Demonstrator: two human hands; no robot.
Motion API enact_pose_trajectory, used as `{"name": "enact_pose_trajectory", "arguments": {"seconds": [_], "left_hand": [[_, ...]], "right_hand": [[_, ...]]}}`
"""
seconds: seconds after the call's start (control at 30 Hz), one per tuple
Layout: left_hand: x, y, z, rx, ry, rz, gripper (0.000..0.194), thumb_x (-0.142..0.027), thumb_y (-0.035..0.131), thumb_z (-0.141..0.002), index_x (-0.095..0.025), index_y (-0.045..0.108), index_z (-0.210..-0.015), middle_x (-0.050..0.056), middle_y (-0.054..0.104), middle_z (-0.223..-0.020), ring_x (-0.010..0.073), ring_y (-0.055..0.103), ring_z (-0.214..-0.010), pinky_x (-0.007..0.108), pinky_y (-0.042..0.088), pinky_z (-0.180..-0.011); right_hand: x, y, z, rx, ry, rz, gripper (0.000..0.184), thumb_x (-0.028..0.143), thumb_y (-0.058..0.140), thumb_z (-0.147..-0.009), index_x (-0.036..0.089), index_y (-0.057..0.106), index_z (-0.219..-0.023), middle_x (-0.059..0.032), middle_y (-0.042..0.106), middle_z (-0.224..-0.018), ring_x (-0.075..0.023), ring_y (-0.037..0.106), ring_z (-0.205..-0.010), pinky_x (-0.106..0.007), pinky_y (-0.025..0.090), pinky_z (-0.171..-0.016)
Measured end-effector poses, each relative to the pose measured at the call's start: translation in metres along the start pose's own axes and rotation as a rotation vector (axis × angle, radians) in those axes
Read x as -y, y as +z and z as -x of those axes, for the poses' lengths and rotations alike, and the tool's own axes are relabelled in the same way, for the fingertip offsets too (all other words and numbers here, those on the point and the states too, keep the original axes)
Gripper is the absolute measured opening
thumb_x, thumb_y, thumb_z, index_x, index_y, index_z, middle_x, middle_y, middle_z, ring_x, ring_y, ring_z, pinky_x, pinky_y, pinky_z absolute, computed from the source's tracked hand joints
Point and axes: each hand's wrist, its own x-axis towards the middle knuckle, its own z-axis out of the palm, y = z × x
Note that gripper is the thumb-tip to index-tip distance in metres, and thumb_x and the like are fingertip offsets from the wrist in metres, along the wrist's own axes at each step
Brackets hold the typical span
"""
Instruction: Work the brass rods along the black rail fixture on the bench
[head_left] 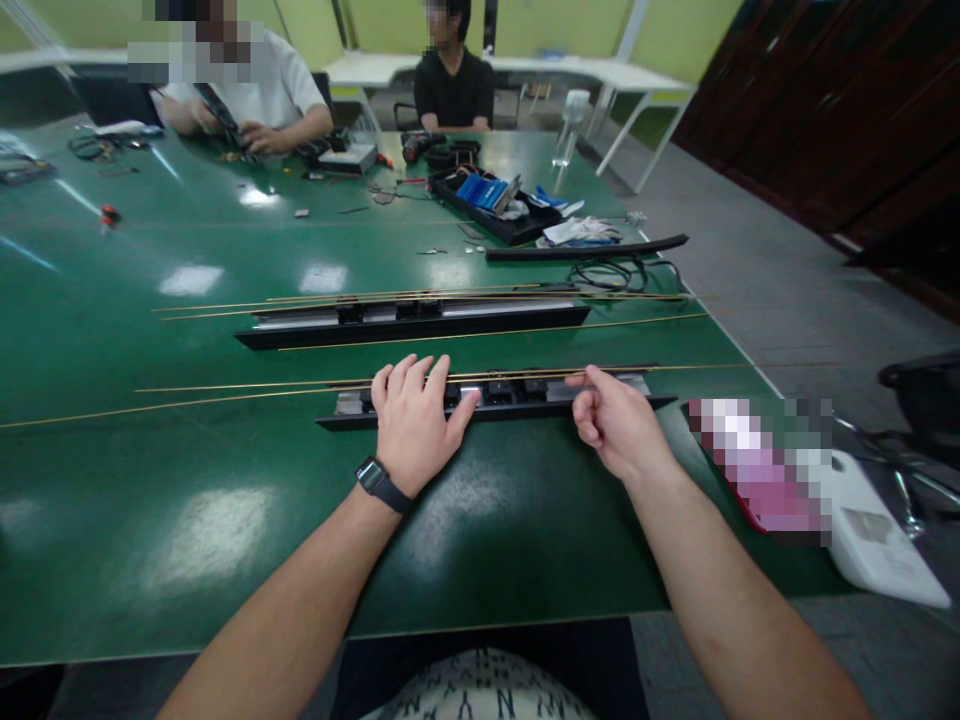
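Note:
A long black rail [495,411] with a silvery inside and several small black blocks [499,390] lies across the green table in front of me. Thin golden rods [247,387] run along its far side and stick out past both ends. My left hand [416,415], wearing a black watch, rests over the rail's left half with fingers stretched out and apart. At the right part of the rail, my right hand [615,415] has its fingers curled, the fingertips pinched at the rods. Exactly how many rods it grips is hidden.
A second black rail [420,324] with golden rods lies farther back. Beyond are a black strip [585,248], coiled cable [611,274], a black tray [510,222] and a clear bottle [571,128]. A pink-red item [757,470] and white object [877,530] lie right. Two people sit opposite.

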Motion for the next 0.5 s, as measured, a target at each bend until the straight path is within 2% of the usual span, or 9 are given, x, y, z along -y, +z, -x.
{"name": "enact_pose_trajectory", "arguments": {"seconds": [0.3, 0.5], "left_hand": [[0.0006, -0.0001, -0.0003, 0.005, 0.000, -0.005, 0.053, -0.054, 0.055, -0.099, -0.018, 0.064, -0.137, 0.016, 0.068, -0.137, 0.0361, 0.051, -0.138, 0.055, 0.026, -0.120], [0.0001, -0.0002, -0.0001, 0.008, -0.002, 0.000, 0.054, -0.054, 0.055, -0.099, -0.018, 0.063, -0.138, 0.016, 0.068, -0.137, 0.0365, 0.051, -0.138, 0.055, 0.027, -0.120]], "right_hand": [[0.0000, -0.0019, 0.0006, 0.040, -0.029, 0.055, 0.033, 0.048, 0.075, -0.085, 0.016, 0.067, -0.091, 0.0023, 0.058, -0.050, -0.0068, 0.037, -0.030, -0.018, 0.018, -0.030], [-0.0017, -0.0001, 0.0003, 0.006, -0.020, 0.011, 0.031, 0.046, 0.071, -0.088, 0.016, 0.066, -0.090, 0.0019, 0.058, -0.049, -0.0074, 0.037, -0.030, -0.019, 0.019, -0.030]]}}
